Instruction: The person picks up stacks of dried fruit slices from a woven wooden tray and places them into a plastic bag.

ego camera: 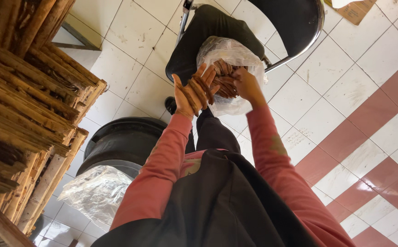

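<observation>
Near the upper middle of the frame the left hand (190,93) is raised with its palm turned up and its fingers (208,75) spread wide, and a few brown cinnamon sticks (198,90) lie lengthwise across the palm and along the fingers, resting on them rather than being clasped. Just to the right, the right hand (246,84) reaches into the mouth of a clear plastic bag (228,52), its fingers buried among a bundle of the same brown sticks (224,80) inside; how tightly they close on the sticks cannot be told, since the bag and the bundle hide the fingertips. The bag sits on the seat of a black chair (299,23) with a metal frame, in the upper centre. Both arms wear pink sleeves (272,155) that run down to the lower middle, over dark clothing. On the left side of the frame, stacks of long pale brown bark rolls (25,91) fill a rack from top to bottom. Below them, at lower left, a second crumpled clear bag (96,192) lies beside a black round tub (126,139). The floor (354,91) is white tile with red tile bands at the right.
</observation>
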